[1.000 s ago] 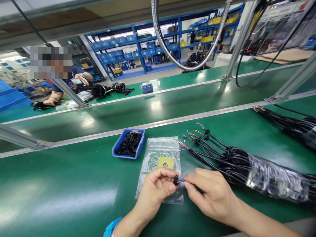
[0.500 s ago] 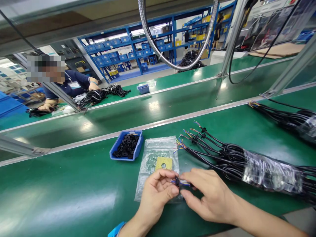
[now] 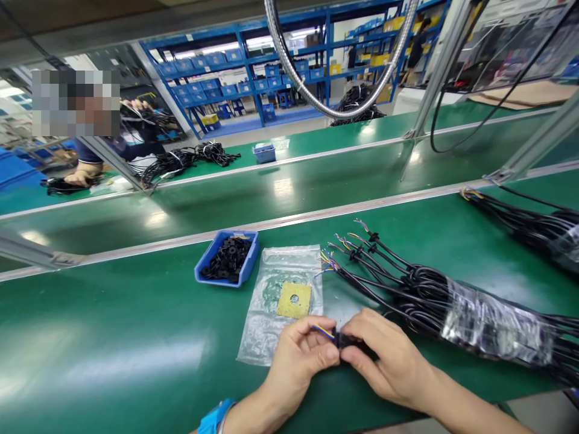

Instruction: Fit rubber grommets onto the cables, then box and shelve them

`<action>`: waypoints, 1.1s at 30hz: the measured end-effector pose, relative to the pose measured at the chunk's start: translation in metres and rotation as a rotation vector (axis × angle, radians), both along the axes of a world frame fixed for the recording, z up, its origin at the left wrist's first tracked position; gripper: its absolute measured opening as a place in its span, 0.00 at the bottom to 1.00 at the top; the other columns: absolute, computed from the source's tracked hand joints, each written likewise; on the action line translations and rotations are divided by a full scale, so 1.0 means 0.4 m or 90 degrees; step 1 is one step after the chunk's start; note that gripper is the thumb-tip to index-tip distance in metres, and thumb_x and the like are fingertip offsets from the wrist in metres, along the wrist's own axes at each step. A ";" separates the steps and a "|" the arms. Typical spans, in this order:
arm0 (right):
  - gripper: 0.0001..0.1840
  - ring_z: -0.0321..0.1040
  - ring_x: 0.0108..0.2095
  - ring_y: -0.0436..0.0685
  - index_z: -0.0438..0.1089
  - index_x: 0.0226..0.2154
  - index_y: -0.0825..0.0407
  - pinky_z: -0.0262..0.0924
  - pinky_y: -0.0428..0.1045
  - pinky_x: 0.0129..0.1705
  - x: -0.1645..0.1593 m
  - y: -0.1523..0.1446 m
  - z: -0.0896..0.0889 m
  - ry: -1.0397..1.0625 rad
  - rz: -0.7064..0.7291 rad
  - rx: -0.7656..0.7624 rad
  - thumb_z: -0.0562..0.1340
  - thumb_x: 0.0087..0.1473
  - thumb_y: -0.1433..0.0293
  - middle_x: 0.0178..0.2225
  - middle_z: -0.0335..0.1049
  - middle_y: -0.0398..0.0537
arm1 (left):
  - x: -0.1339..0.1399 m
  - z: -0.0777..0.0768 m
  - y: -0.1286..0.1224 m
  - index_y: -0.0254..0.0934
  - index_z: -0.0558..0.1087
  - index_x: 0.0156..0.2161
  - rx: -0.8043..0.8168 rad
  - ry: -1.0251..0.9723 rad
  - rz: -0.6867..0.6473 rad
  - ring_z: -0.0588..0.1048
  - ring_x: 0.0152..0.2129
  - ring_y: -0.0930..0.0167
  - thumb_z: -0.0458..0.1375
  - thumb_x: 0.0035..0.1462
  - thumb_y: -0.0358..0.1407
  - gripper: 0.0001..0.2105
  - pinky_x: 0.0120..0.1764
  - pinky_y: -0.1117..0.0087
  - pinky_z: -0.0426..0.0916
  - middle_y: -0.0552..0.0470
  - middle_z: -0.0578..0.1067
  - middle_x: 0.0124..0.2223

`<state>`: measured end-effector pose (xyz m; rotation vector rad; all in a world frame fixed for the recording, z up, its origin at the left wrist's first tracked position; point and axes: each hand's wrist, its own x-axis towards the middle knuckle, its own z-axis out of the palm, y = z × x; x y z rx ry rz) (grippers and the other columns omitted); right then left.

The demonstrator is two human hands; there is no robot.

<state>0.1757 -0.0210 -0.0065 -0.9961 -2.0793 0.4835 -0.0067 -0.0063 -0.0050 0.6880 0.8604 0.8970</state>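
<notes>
Between my fingertips is a small black grommet, with coloured wires poking out of its left side. My left hand pinches the grommet from the left. On the other side my right hand grips the black cable close behind it; most of that cable is hidden by the fingers. Just beyond my hands a yellow square pad with a hole lies on a clear plastic zip bag. A blue bin of black grommets stands farther back to the left.
A taped bundle of black cables with bare coloured ends lies to my right, some ends carrying grommets. Another cable bundle rests behind it. A metal ledge crosses the green bench. Across from me, a co-worker handles cables.
The grommet now sits against the black cable end, with wires protruding farther left; before, bare wires showed between them. The co-worker has raised one hand with cables.
</notes>
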 end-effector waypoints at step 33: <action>0.15 0.52 0.25 0.52 0.56 0.29 0.52 0.46 0.49 0.28 0.018 -0.006 0.010 -0.084 0.072 -0.067 0.43 0.65 0.69 0.24 0.57 0.43 | -0.001 0.018 -0.012 0.46 0.81 0.38 0.304 0.229 -0.059 0.74 0.26 0.71 0.66 0.49 0.32 0.10 0.31 0.71 0.67 0.50 0.78 0.31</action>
